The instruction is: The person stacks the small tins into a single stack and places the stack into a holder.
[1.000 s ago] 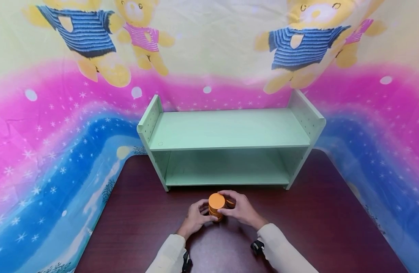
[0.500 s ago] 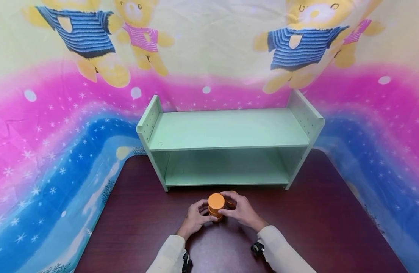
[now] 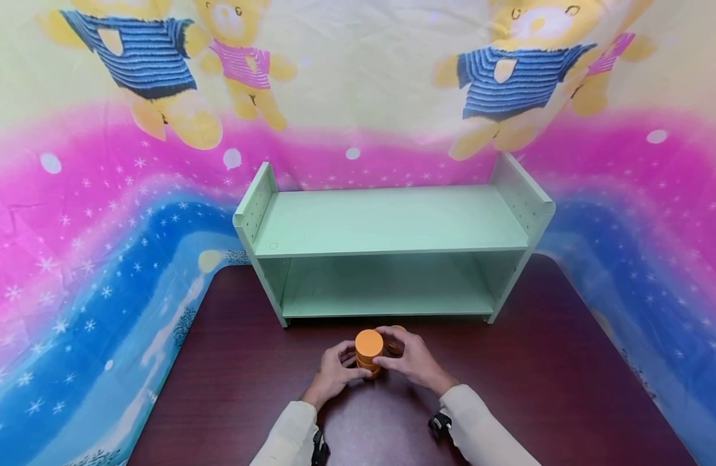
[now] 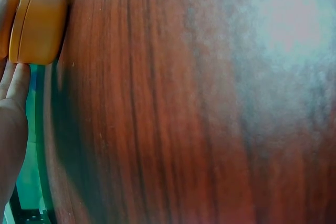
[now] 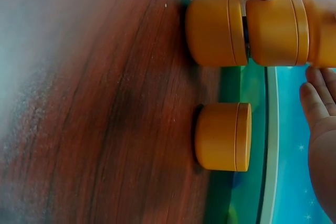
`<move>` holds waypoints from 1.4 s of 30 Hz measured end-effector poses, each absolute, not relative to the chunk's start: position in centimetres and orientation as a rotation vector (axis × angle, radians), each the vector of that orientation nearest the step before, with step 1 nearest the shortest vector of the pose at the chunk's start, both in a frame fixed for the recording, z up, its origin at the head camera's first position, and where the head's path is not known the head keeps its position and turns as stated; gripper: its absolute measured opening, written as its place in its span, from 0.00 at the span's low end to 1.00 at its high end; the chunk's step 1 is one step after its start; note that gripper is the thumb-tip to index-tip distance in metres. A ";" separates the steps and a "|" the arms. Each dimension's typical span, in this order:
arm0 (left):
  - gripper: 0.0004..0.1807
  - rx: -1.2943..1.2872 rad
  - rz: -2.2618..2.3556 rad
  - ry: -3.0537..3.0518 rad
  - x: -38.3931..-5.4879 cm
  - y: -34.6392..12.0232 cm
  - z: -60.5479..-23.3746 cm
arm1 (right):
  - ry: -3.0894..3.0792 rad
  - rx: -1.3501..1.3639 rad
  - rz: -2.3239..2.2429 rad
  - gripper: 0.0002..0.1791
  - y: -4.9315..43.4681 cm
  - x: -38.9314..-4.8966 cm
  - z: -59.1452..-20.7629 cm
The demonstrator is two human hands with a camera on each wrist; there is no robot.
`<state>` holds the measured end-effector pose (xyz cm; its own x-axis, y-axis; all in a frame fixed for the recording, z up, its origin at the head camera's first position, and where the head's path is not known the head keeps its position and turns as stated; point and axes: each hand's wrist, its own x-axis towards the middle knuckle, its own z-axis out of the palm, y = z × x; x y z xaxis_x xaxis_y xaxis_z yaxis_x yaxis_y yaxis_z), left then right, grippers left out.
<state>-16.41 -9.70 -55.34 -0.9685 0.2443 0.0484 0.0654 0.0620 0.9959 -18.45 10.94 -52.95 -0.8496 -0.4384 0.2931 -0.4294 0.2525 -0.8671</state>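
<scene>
Several small orange lidded jars are here. Three form an upright stack on the table: a bottom jar (image 5: 212, 30), a middle jar (image 5: 273, 30) and a top jar (image 3: 369, 343). A narrow dark gap shows between the lower two in the right wrist view. My left hand (image 3: 333, 373) holds the stack from the left, fingers and thumb about the middle jar. From the right, my right hand (image 3: 415, 360) grips the top jar between thumb and fingers. A separate jar (image 5: 216, 137) stands on the table beside the stack, partly hidden behind my right hand in the head view.
A pale green two-tier shelf (image 3: 387, 220) stands at the back of the dark wood table (image 3: 230, 388), just behind the jars. A cloth printed with bears (image 3: 358, 84) hangs around the table's back and sides.
Little differs. Slightly more of the separate jar shows behind my right hand than a second ago; both hands keep their hold on the stack.
</scene>
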 end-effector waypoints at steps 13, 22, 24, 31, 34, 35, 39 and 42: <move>0.28 0.329 2.052 2.197 -16.4 -9.6 -55.4 | 2.444 -0.848 -1.823 0.28 12.3 -18.5 -53.1; 0.28 0.346 2.040 2.217 -16.3 -9.7 -55.3 | 2.517 -0.792 -1.751 0.29 13.7 -19.2 -54.5; 0.28 0.331 2.056 2.192 -16.3 -9.7 -55.3 | 2.512 -0.798 -1.767 0.30 13.9 -19.3 -54.8; 0.29 0.310 2.100 2.150 -16.4 -9.6 -55.4 | 2.490 -0.731 -1.820 0.29 14.3 -18.6 -53.5; 0.30 0.296 2.114 2.145 -16.4 -9.6 -55.4 | 2.474 -0.706 -1.828 0.28 14.5 -18.1 -52.4; 0.30 0.288 2.116 2.145 -16.4 -9.6 -55.5 | 2.479 -0.699 -1.820 0.28 14.6 -18.2 -52.3; 0.31 0.264 2.106 2.153 -16.3 -9.5 -55.5 | 2.481 -0.686 -1.821 0.27 15.0 -18.4 -52.5; 0.31 0.261 2.103 2.150 -16.3 -9.6 -55.4 | 2.477 -0.661 -1.824 0.27 15.4 -18.5 -52.7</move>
